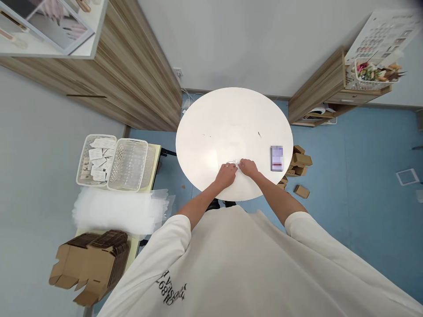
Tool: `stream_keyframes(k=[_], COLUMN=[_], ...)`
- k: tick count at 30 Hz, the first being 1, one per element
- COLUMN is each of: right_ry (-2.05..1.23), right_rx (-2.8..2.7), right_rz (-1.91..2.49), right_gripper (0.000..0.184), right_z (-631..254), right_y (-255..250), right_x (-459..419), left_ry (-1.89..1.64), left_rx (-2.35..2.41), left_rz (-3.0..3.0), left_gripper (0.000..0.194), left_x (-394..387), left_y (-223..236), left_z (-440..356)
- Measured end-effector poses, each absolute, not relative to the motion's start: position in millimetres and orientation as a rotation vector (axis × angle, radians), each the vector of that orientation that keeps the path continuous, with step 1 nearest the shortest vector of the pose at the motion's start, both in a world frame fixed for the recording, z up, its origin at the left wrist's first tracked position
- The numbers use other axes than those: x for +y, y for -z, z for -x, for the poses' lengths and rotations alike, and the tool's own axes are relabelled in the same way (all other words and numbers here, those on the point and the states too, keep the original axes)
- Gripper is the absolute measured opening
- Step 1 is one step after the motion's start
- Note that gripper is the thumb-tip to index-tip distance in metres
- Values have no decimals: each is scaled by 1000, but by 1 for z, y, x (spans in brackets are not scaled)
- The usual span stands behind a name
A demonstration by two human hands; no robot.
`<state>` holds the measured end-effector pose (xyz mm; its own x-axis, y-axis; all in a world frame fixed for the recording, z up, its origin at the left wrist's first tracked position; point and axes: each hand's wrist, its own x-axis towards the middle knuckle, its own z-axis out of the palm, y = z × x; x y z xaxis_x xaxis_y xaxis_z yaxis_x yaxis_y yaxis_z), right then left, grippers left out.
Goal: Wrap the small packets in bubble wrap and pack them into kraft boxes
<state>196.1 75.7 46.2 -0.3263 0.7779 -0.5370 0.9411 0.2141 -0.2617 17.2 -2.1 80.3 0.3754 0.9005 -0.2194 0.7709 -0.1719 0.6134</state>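
Note:
Both of my hands are together at the near side of the round white table (231, 114). A small, clear, shiny piece (233, 162), perhaps plastic, lies between them; its exact kind is too small to tell. My left hand (226, 175) has its fingers curled in at the near edge of this piece, with a ring on one finger. Just to the right, my right hand (248, 167) is closed, its fingertips pinching the piece's right end. To the right of my hands a phone (276, 158) with a blurred-out screen lies on the tabletop.
On a side table at left stand a white basket of cards (98, 159), a basket of clear plastic pieces (127, 164), a pile of translucent bags (115, 210) and flat cardboard boxes (89, 264). Small brown boxes (301, 159) lie on the floor at right. Wooden cabinets (325, 86) flank the table.

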Motion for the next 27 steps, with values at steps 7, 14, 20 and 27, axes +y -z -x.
stream_keyframes(k=[7,14,20,27], right_ry=[746,815,667,703], right_rx=[2187,2141,2315,2486], right_rz=[-1673,-1760,-1824,-1352], right_gripper=[25,30,50,56], right_z=[-192,-189,-196,-196], right_y=[-39,-39,-58,-68], right_x=[77,76,49,10], left_ry=[-279,-244,-225,-119], left_rx=[1499,1550,1534,1383], left_rz=[-1914,-1880,-1863,-1964], left_gripper=[47,55,55,52], left_x=[-13,4,16,7], left_y=[-41,-29,-30,-39], left_z=[-31,-23,-21,1])
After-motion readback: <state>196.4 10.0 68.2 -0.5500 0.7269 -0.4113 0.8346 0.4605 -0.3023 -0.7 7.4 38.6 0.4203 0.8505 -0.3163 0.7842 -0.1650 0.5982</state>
